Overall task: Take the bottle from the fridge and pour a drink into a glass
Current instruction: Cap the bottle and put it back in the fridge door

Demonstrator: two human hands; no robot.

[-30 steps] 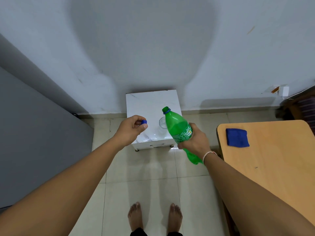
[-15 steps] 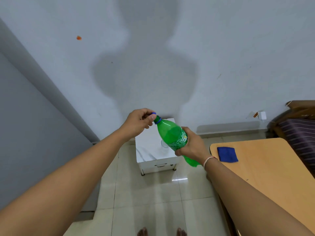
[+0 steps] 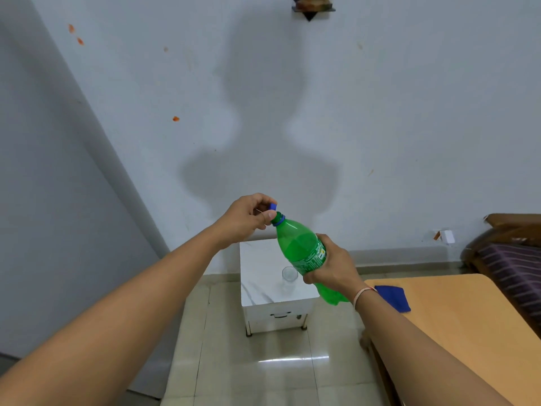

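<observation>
Head camera looks down on the green bottle [image 3: 301, 250], tilted in the air with its neck toward my left hand and liquid in its lower half. My right hand [image 3: 333, 269] grips it around the label. My left hand [image 3: 248, 218] pinches the blue cap [image 3: 273, 206] just above the open mouth (not seated on it). Below, a clear glass [image 3: 289, 277] stands on the small white cabinet [image 3: 263, 276]. Further right, a blue cloth [image 3: 393, 298] lies on the wooden table [image 3: 468, 323].
</observation>
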